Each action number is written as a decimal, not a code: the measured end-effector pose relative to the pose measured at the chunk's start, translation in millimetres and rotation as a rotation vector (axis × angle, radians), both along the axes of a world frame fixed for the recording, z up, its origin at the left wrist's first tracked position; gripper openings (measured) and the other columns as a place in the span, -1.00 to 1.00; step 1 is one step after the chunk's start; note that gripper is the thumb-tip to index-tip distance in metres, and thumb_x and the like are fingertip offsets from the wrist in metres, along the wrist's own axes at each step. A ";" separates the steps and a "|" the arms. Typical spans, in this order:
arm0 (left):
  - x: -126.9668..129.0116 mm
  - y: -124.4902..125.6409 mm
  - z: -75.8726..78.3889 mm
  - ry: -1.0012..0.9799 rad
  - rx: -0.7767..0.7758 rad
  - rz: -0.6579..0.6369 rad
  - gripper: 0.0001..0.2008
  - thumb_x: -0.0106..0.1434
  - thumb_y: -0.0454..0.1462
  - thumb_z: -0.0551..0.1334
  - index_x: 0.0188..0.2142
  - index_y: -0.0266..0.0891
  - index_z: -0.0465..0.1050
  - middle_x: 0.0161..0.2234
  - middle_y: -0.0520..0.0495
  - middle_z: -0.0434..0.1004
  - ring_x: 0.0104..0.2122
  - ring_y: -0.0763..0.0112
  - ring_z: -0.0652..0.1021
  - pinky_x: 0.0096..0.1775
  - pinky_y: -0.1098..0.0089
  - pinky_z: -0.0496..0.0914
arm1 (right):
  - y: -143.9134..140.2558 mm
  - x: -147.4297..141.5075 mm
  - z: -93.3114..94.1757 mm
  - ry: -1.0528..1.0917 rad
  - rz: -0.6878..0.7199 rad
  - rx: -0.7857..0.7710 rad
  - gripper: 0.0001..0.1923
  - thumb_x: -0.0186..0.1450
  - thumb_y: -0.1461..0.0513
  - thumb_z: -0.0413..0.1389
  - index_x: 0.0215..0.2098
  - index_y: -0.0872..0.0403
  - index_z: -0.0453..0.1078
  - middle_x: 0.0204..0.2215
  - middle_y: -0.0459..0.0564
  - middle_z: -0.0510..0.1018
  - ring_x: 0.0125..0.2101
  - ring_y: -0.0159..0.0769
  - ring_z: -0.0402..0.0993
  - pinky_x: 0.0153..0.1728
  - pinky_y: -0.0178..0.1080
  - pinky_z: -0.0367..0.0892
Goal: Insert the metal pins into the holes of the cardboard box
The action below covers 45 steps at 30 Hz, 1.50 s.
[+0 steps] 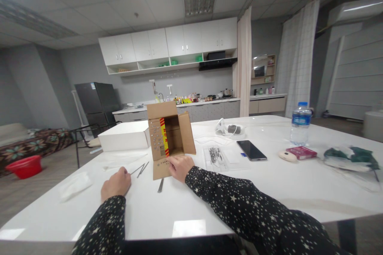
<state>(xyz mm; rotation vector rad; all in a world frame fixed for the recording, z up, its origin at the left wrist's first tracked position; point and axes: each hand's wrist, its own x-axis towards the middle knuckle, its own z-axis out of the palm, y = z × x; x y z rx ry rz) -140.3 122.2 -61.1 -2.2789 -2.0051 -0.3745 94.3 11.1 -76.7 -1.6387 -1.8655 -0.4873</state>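
An open cardboard box (173,135) with a yellow and red strip stands on the white table. Small shiny spots dot its left flap (155,138). My right hand (181,167) rests at the box's lower flap (158,171), its fingers bent together; whatever they pinch is hidden. My left hand (116,185) is closed to the left of the box. From its fingertips a thin metal rod (137,169) seems to stick out. Another thin metal piece (143,169) lies beside it, and a flat metal piece (160,185) lies in front of the lower flap.
A white box (124,136) stands behind my left hand. Right of the cardboard box lie a clear case (216,158) with several metal pieces, a phone (251,150) and white cables. Farther right are a water bottle (300,125), a dark pink pack (301,152) and a green-white bundle (351,158).
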 end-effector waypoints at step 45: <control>-1.4 0.0 -0.5 -0.011 0.009 -0.007 -0.70 0.22 -0.19 -0.10 -0.22 -0.16 0.35 -0.17 -0.24 0.55 -0.24 0.10 0.54 -0.30 0.26 0.31 | -9.2 -3.8 8.2 -0.051 -0.144 -0.202 -0.67 0.29 0.14 -0.07 -0.01 -0.02 0.31 -0.33 0.01 0.59 -0.37 -0.22 0.51 -0.39 -0.25 0.23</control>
